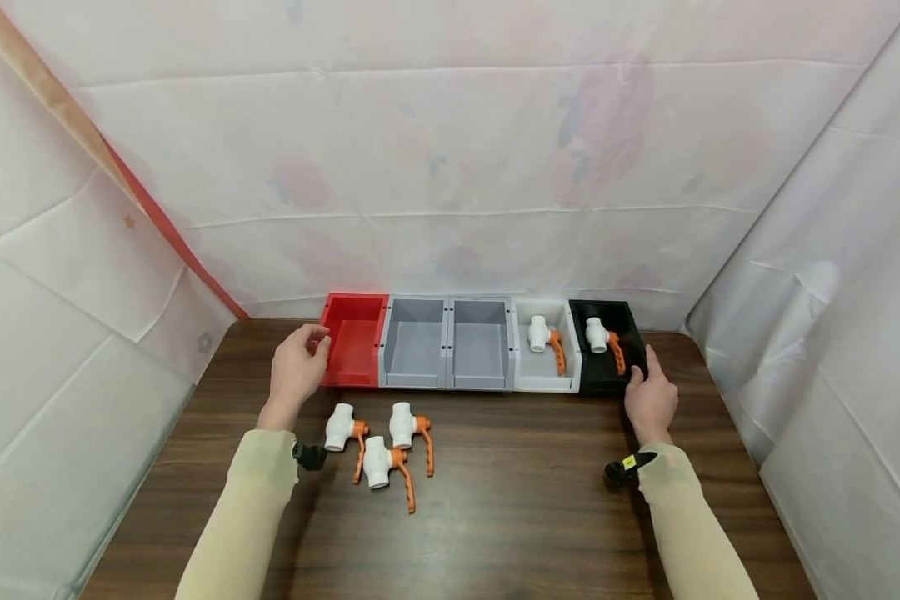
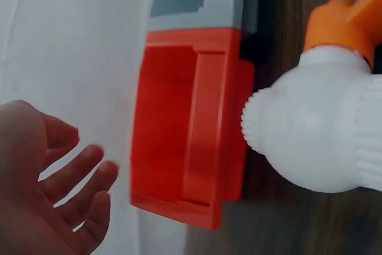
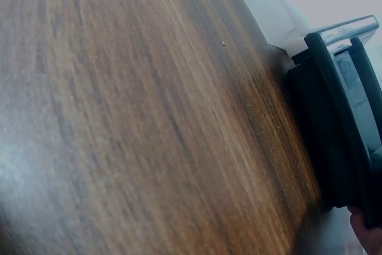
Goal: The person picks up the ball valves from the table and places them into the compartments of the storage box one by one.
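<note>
My left hand (image 1: 296, 367) is at the left side of the red bin (image 1: 355, 337), its fingers loosely bent and holding nothing. In the left wrist view that hand (image 2: 54, 189) appears apart from the bin's wall. At the other end of the row, my right hand (image 1: 651, 406) touches the right side of the black bin (image 1: 603, 385) with its index finger extended. A fingertip (image 3: 365, 231) shows beside this bin in the right wrist view. One white ball valve (image 1: 597, 335) with an orange handle lies in the black bin, and another ball valve (image 1: 538, 333) in the white bin (image 1: 543, 383).
Two grey bins (image 1: 415, 379) stand between the red and white ones. Three more ball valves (image 1: 377, 462) lie on the brown wooden table (image 1: 517, 500), in front of the row to the left. A pale patterned cloth (image 1: 450, 167) hangs behind the bins.
</note>
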Tool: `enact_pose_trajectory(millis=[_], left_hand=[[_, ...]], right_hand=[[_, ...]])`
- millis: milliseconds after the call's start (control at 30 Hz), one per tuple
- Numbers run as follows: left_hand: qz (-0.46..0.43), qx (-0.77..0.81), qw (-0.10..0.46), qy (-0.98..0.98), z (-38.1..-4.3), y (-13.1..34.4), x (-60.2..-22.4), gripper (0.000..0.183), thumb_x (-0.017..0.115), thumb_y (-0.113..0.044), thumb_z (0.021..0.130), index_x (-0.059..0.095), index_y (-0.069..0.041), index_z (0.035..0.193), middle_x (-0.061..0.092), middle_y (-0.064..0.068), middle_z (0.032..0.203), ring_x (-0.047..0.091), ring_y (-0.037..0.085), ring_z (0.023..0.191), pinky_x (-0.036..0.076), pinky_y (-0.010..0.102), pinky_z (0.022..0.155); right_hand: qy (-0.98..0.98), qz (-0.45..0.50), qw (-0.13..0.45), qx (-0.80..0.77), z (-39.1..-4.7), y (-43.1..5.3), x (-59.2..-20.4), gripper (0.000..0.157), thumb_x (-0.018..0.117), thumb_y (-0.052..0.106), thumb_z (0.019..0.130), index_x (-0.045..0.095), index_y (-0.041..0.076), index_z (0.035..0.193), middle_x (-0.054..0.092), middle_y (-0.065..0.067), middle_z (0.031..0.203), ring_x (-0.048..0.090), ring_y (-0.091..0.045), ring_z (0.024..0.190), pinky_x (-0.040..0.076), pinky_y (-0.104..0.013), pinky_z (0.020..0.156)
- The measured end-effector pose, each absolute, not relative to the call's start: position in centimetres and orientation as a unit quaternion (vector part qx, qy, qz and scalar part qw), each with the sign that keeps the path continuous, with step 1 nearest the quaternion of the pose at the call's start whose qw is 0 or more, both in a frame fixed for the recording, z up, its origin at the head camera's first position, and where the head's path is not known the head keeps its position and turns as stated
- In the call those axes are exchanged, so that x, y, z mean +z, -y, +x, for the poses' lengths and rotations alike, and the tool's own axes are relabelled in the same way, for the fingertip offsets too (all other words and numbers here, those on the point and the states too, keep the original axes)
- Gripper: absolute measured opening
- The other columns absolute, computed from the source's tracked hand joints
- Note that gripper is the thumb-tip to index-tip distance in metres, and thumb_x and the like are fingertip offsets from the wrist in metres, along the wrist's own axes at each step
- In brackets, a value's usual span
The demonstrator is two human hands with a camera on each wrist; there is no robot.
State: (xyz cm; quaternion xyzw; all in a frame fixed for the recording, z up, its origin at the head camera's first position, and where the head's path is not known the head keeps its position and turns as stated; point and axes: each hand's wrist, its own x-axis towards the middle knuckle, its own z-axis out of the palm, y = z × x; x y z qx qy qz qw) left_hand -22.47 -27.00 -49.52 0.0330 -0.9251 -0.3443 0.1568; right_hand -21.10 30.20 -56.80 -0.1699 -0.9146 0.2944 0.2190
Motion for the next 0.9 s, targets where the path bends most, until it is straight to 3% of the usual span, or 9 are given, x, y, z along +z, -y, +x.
enact_pose_trajectory(millis=[167,400,667,900], left_hand=[[-0.008,-0.334,0.122,0.935,-21.2,25.8,-48.1,0.024,0.058,-0.022,0.100,0.066,-0.009,0.120,0.068,0.011,0.105,0.055,0.025,0.068,0.048,0.039,0.061],[-0.091,-0.342,0.040,0.935,-19.9,24.1,-46.9,0.025,0.061,-0.020,0.100,0.066,-0.008,0.121,0.066,0.008,0.111,0.059,0.026,0.095,0.053,0.045,0.081],[-0.148,-0.324,0.008,0.934,-18.7,22.5,-46.3,0.025,0.069,-0.021,0.095,0.067,-0.012,0.117,0.066,0.003,0.110,0.061,0.023,0.095,0.056,0.042,0.078],[-0.217,-0.260,-0.038,0.940,-18.0,20.9,-46.8,0.033,0.072,-0.027,0.092,0.068,-0.012,0.121,0.064,0.007,0.116,0.061,0.026,0.103,0.056,0.042,0.083]], right_hand=[[0.914,-0.168,0.221,0.296,-21.1,-30.1,-56.8,0.051,0.054,0.018,0.103,0.043,0.016,0.153,0.065,-0.034,0.111,0.060,-0.055,0.078,0.046,-0.065,0.077],[0.911,-0.176,0.221,0.300,-20.9,-30.1,-56.7,0.050,0.054,0.019,0.103,0.043,0.017,0.152,0.064,-0.034,0.115,0.060,-0.056,0.082,0.046,-0.066,0.077],[0.910,-0.176,0.214,0.309,-21.0,-30.0,-56.7,0.051,0.052,0.019,0.104,0.042,0.018,0.153,0.062,-0.032,0.122,0.059,-0.057,0.088,0.045,-0.066,0.082],[0.906,-0.183,0.216,0.316,-20.9,-29.9,-56.5,0.050,0.054,0.018,0.103,0.044,0.017,0.152,0.061,-0.031,0.125,0.058,-0.058,0.093,0.044,-0.067,0.084]])
